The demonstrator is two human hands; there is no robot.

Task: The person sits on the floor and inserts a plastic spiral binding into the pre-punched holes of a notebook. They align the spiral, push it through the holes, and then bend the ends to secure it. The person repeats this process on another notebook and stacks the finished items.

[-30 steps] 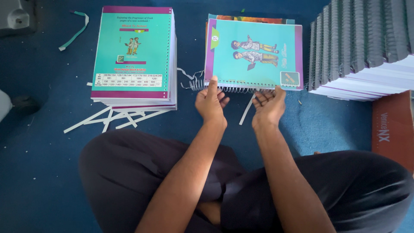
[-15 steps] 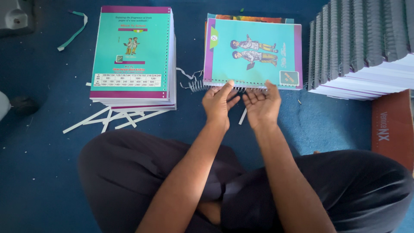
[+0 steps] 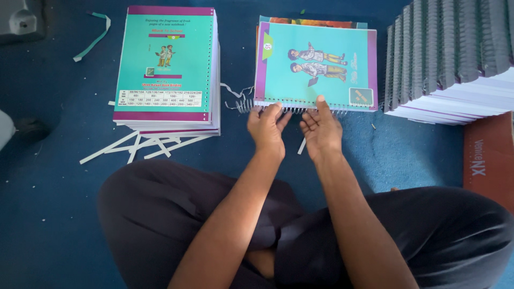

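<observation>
Floor: a blue carpet [image 3: 53, 214] carries everything; the person sits cross-legged on it in dark trousers [image 3: 176, 214], near its lower edge in the head view.
Grey-edged stack: a large fanned pile of bound sheets [image 3: 450, 59] fills the upper right corner of the carpet, well apart from both hands.
Left pile: a tall stack of notebooks [image 3: 168, 69] with a teal and purple back cover on top lies toward the upper left, apart from the hands.
Task notebook: the teal notebook [image 3: 316, 67] with two drawn children on its cover lies at the upper middle of the carpet, on top of another cover whose edge shows behind it; its near edge faces the person.
Spiral wire: a metal coil [image 3: 243, 104] runs along that near edge and sticks out past the notebook's left corner.
Left hand: the left hand [image 3: 267, 128] rests at the near edge, fingers curled together over the coil, fingertips touching it.
Right hand: the right hand [image 3: 321, 128] sits just beside the left one, fingers loosely bent, the forefinger stretched up onto the cover's lower margin; whether it pinches the wire I cannot tell.
Paper strips: white offcuts [image 3: 134, 147] lie scattered below the left pile.
Teal strip: a thin curled band [image 3: 93, 35] lies near the upper left corner.
</observation>
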